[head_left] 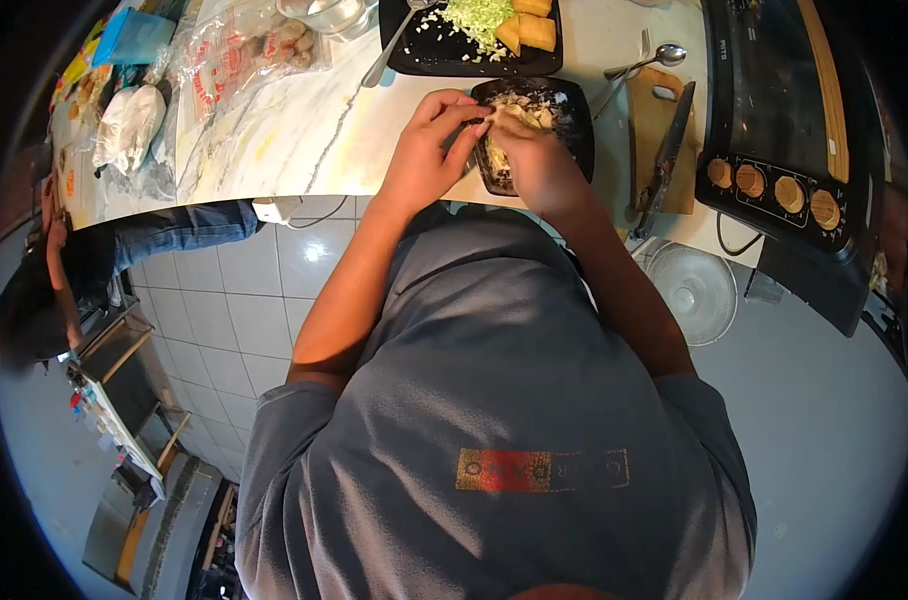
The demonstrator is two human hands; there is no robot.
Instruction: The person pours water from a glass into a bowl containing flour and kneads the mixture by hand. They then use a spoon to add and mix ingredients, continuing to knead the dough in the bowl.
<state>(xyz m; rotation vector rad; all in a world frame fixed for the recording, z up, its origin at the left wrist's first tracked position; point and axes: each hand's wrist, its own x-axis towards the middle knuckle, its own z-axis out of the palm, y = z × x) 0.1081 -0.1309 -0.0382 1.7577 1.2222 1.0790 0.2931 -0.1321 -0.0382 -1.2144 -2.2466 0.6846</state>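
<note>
Over a square black bowl [583, 140], the fingertips of my two hands meet. My left hand [430, 150] reaches in from the left with thumb and fingers pinched together. From the right, my right hand [539, 168] is bent over the bowl with its fingers pressed to the same spot; whatever lies between the fingertips is too small to make out. Pale, crumbly food [539, 112] fills part of the bowl. Just beyond stands a black plate [429, 60] bearing chopped green vegetable [474, 22], yellow-brown tofu-like blocks [536, 32] and a spoon [386, 62].
Right of the bowl, a knife [674, 135] lies on a wooden board [646, 120], near a second spoon [670, 55] and a fork. A black stove [764, 120] stands farther right. Left are plastic bags [224, 75], a blue container [134, 38] and another person's jeans [189, 235].
</note>
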